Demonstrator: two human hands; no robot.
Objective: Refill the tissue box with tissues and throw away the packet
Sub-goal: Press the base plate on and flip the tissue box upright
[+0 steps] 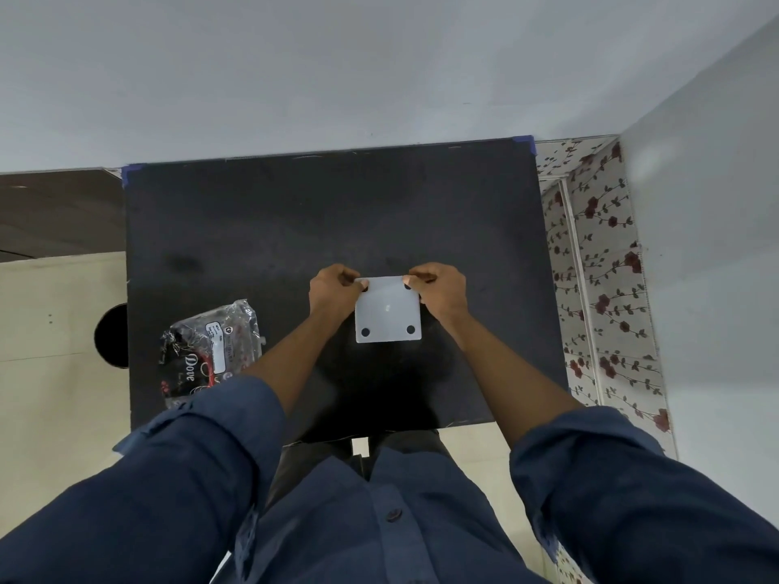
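A white square tissue box [388,310] sits bottom-up on the black table [269,229], with dark round feet at its corners. My left hand [333,290] pinches its far left corner. My right hand [438,290] pinches its far right corner. Both hands grip the box's far edge. A black plastic tissue packet [210,351] printed with "Dove" lies on the table to the left of my left forearm, untouched by either hand.
The table stands against a pale wall, with blue tape at its far corners. A dark round opening [111,335] shows just past the table's left edge. A floral-patterned surface [598,267] runs along the right side.
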